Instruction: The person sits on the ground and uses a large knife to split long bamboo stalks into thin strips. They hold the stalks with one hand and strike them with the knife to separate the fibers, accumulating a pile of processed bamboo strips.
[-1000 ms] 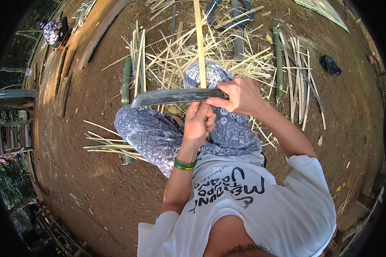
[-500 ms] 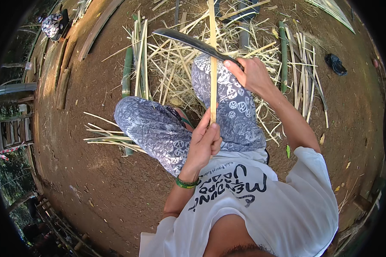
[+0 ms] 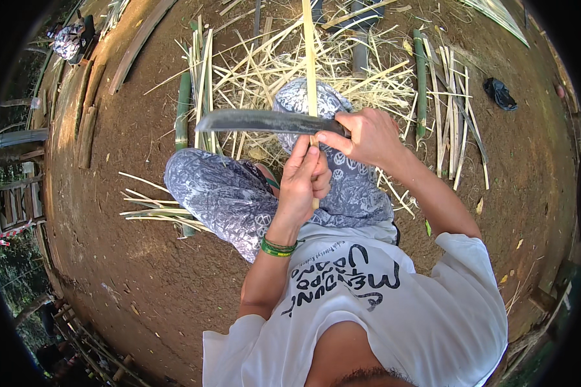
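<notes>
A long pale bamboo strip (image 3: 310,61) runs away from me over my raised right knee. My left hand (image 3: 303,175) is closed round its near end. In my right hand (image 3: 370,138) is the handle of a machete (image 3: 265,121), its broad dark blade pointing left. The blade lies across the strip just beyond my left fingers, and the right thumb reaches close to those fingers. Whether the edge bites into the strip cannot be made out.
Thin bamboo shavings (image 3: 265,77) cover the ground beyond my knees. Green bamboo poles (image 3: 183,109) flank them, with split strips (image 3: 455,116) at the right and more strips (image 3: 158,209) by my left knee. A black plastic bag (image 3: 499,94) lies far right. Another person (image 3: 71,42) is at the far left.
The machete has come down the strip toward me, its blade turning more level. My left hand has moved slightly forward, now close to my right hand.
</notes>
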`<state>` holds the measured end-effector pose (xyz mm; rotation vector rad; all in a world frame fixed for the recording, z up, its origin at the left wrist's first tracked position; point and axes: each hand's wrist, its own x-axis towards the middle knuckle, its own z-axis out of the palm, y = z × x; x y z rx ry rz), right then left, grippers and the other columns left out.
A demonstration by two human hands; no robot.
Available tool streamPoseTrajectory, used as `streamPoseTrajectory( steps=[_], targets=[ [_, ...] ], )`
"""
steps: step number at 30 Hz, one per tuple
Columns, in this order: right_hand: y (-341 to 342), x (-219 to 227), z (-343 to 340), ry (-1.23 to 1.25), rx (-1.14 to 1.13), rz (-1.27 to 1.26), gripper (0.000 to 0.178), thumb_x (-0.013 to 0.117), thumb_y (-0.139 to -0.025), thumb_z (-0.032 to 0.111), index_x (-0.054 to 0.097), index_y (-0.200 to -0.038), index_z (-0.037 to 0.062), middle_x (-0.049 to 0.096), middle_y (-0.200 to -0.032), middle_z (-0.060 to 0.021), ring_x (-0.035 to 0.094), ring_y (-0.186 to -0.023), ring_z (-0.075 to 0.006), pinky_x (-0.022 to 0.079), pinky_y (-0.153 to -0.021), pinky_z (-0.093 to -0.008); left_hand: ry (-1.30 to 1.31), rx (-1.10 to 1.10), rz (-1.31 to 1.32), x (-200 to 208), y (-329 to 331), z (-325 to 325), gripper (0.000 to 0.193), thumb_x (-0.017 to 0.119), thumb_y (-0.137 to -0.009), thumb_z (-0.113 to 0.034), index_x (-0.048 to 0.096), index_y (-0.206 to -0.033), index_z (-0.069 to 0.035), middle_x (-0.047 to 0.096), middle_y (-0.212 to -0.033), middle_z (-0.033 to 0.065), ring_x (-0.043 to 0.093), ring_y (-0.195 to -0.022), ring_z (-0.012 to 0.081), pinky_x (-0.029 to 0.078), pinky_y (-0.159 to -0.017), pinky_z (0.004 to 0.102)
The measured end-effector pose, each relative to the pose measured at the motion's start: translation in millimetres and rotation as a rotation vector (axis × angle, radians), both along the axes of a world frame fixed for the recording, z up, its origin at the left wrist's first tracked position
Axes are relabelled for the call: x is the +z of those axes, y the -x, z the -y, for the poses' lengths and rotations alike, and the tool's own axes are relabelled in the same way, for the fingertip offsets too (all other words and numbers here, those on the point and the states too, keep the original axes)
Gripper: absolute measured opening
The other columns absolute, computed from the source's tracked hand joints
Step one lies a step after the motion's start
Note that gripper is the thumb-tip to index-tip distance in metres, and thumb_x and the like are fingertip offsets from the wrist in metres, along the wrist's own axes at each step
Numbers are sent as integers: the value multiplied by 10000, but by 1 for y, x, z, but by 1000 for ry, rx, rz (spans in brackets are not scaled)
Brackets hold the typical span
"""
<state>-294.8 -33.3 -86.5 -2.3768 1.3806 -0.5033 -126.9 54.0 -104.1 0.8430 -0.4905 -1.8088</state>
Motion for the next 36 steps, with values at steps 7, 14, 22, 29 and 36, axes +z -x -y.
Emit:
streamPoseTrajectory(
  steps=[7,14,22,29,36],
  targets=[
    [0,3,2,-67,90,-60,600,643,-839,623,617,-644,56,542,-493,-152,590,-484,-362,447,-469,-465,11,-25,18,-5,-7,3,415,403,-1087,-206,383,-1500,-183,270,-679,-71,222,-495,24,167,-415,192],
    [-1,-6,0,73,116,14,598,668,-818,632,580,-640,68,581,-528,-125,602,-491,-359,457,-469,-473,-28,-15,97,-2,-5,-4,190,398,-1090,-218,511,-1220,-137,274,-671,-74,218,-485,19,160,-409,196],
    [-3,-15,-9,161,113,26,635,649,-809,676,589,-643,66,609,-559,-88,600,-477,-308,436,-447,-443,-29,-12,185,6,-10,-26,177,372,-1091,-202,490,-1192,-118,287,-669,-66,228,-476,20,164,-402,198],
    [0,-19,-15,150,111,49,632,665,-770,688,541,-644,81,579,-562,-60,598,-499,-306,407,-449,-428,4,-45,335,11,-24,-68,539,362,-1081,-137,188,-1590,-109,296,-685,-47,264,-494,28,230,-413,187],
    [31,-18,21,143,-158,6,677,537,-864,728,648,-690,84,545,-487,-88,555,-422,-263,422,-440,-398,39,-136,453,17,-39,-116,548,380,-1075,-130,190,-1589,-102,299,-684,-43,287,-495,35,251,-425,195]
  ],
)
